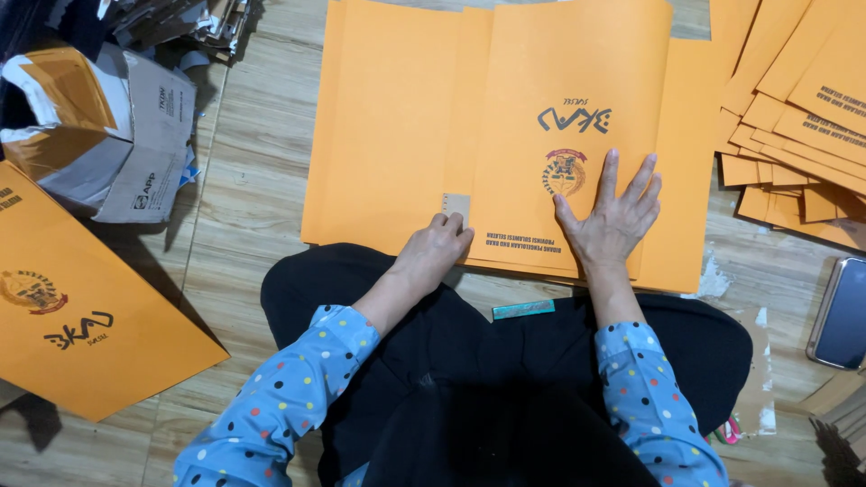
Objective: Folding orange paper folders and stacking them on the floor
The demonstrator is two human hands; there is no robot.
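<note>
The left hand (442,242) pinches a small cardboard piece (457,205) against the edge of an orange folder (564,90) lying on the wooden floor (244,171); the right hand (613,216) presses flat on it, fingers spread wide. A fanned stack of orange folders (794,117) lies at right, a phone (841,314) nearby, another orange sheet (81,307) and a torn box (117,135) at left, and a teal strip (523,309) on the lap.
</note>
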